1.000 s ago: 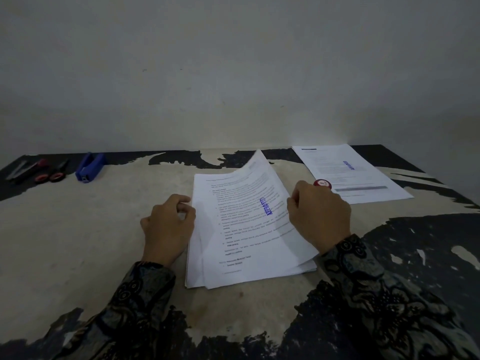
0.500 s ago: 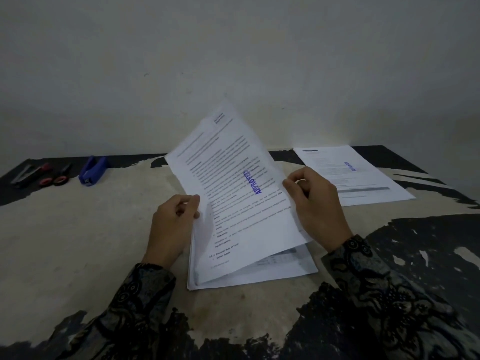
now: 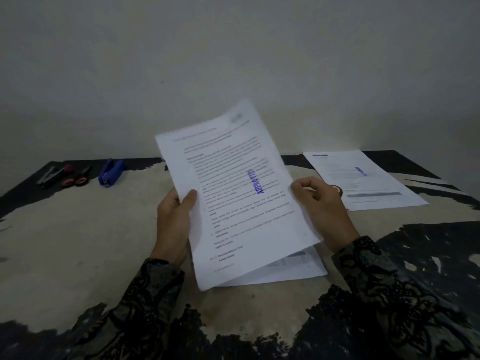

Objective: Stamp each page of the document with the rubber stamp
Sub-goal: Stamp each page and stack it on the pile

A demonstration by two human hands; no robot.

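A printed page with a blue "APPROVED" stamp mark is lifted off the table and tilted up. My left hand grips its left edge, thumb on the front. My right hand holds its right edge with curled fingers. Under it the rest of the document stack lies flat on the table. A red-topped rubber stamp peeks out just behind my right hand. Another stamped page lies at the back right.
At the back left lie a blue stapler, red-handled scissors and a pen-like tool. The worn table has a dark peeling surface. A plain wall stands right behind it.
The top page has gone from lying curled on the stack to being lifted clear and tilted up in both hands. My left hand moved from the table onto its left edge.
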